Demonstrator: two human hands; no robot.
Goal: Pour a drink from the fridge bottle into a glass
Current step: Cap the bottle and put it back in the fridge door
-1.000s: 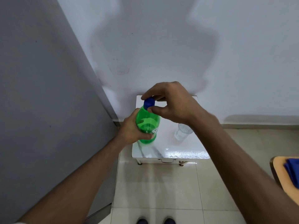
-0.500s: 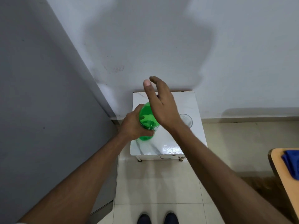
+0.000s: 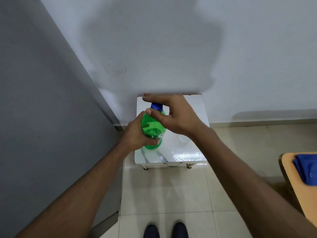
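Green translucent plastic bottle point(image 3: 153, 133) stood upright over the left part of a small white glossy tabletop point(image 3: 187, 156), set against the wall. Left hand point(image 3: 135, 134) wrapped its body, grip closed around it. Right hand point(image 3: 173, 114) sat on top, thumb and forefinger pinched on the blue screw cap point(image 3: 156, 106). Clear drinking glass point(image 3: 183, 139) rested just right of the bottle, mostly hidden under the right wrist. Grey fridge side point(image 3: 42, 117) filled the left; dark shoes point(image 3: 165, 230) showed on the tiled floor.
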